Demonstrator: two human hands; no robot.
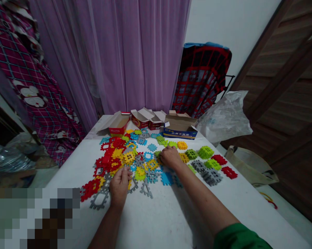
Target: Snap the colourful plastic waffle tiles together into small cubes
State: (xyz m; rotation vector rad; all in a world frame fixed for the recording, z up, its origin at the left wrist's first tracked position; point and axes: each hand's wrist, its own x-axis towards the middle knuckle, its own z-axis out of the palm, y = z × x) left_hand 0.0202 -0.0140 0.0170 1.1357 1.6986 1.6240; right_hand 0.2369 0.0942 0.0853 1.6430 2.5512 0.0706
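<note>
My right hand [171, 157] reaches over the middle of a spread of plastic interlocking pieces. Its fingers curl down onto a green interlocking piece [157, 155], which they partly cover. My left hand [120, 184] is at the near left of the spread, fingers bent and pressed together; what they may hold is hidden. Beside it lie a grey square-holed piece [99, 200] and a red piece [90, 190]. Between the hands are a yellow window piece [129, 157], a grey triangular piece [146, 189] and a blue piece [167, 178].
On the white table [156, 221], sorted stacks stand at the right, including green pieces [205, 152], grey pieces [212, 176] and red pieces [229, 172]. Along the back are an open blue box [180, 133] and an open red box [117, 131]. A clear plastic bag [224, 116] hangs behind the right edge.
</note>
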